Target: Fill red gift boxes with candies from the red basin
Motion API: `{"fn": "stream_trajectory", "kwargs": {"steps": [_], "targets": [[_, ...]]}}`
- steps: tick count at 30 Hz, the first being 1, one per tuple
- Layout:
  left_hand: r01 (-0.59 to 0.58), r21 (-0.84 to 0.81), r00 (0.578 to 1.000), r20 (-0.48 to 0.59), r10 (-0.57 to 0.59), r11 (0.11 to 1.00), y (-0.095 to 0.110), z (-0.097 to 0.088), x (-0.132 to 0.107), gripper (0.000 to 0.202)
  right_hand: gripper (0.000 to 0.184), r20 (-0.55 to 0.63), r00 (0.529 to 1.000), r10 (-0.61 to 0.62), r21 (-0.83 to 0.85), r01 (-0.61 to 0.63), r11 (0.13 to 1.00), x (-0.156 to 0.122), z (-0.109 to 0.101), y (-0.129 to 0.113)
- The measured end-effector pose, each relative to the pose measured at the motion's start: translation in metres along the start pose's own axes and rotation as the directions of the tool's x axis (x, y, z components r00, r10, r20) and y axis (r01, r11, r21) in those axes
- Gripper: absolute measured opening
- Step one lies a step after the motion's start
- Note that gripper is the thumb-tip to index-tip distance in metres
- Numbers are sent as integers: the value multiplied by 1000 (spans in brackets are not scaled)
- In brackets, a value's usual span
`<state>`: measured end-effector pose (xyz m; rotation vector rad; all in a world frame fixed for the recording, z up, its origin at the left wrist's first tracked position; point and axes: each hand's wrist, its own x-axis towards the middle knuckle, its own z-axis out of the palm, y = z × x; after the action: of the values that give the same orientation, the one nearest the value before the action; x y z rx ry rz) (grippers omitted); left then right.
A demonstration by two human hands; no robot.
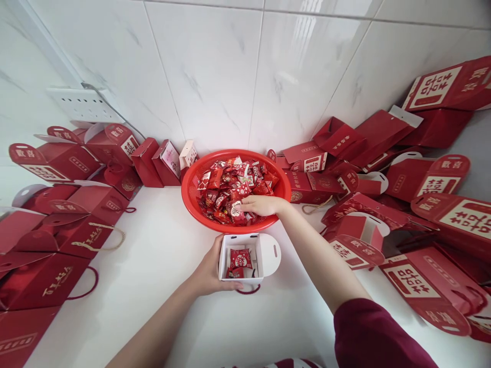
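On the white counter, red gift boxes, too many to count, lay heaped at both sides, many printed with 囍 on white panels. One red basket of wrapped sweets stood by the wall. Your left hand clasped one open box just before it, with two sweets inside. Your right hand pinched sweets in the basket.

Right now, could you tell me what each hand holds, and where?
The left hand grips the open box by its left wall; the right hand touches candies, grasp unclear.
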<state>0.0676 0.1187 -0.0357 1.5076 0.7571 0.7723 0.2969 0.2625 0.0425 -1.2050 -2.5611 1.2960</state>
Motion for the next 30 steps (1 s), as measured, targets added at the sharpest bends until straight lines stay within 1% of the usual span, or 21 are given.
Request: {"fn": "stream_trajectory", "kwargs": {"steps": [2,4,6,7,8,9,11,13,14,16,19,20,22,24,27,30], "targets": [[0,-1,1000,2,0,1000,1,0,0,100,50,-30,999,-23,124,26,992,-1,2,1],[-2,1,1000,0,2,1000,2,0,0,100,45,-102,992,-69,283,96,954,-2,3,3],[-9,3,1000,-3,9,1000,2,0,0,99,34,-205,971,-122,392,196,899,-1,5,5],[-11,4,1000,-4,11,1000,2,0,0,99,32,-263,954,-143,413,246,877,-1,5,6],[-11,6,1000,-5,12,1000,2,0,0,100,34,-316,936,-155,432,287,855,0,6,7],[-11,7,1000,-7,11,1000,2,0,0,100,37,-356,922,-152,460,314,830,1,6,7],[-8,8,1000,-10,8,1000,2,0,0,100,39,-398,910,-120,551,341,761,2,7,8],[-8,4,1000,-10,9,1000,1,1,0,100,39,-401,913,-70,640,335,691,1,8,8],[-10,1,1000,-10,10,1000,1,1,0,100,40,-400,915,-51,662,327,674,1,8,7],[-13,0,1000,-10,13,1000,1,1,0,100,46,-404,914,-38,650,316,692,-2,7,5],[-19,-4,1000,-10,19,1000,1,1,1,100,56,-399,914,-73,571,310,760,-8,5,0],[-20,-7,1000,-8,20,1000,1,1,1,100,57,-399,912,-92,553,319,770,-9,5,-1],[-20,-7,1000,-10,20,1000,0,0,1,100,57,-415,901,-127,545,358,758,-11,6,-2],[-18,-1,1000,-11,18,1000,-1,0,2,100,51,-453,881,-139,548,398,736,-10,7,-2],[-25,10,1000,-10,25,1000,-3,-1,3,102,40,-540,833,-120,520,442,731,-10,11,-3],[-36,5,999,-13,36,999,-2,0,3,102,39,-616,782,-99,516,495,699,-16,15,-8]]}}
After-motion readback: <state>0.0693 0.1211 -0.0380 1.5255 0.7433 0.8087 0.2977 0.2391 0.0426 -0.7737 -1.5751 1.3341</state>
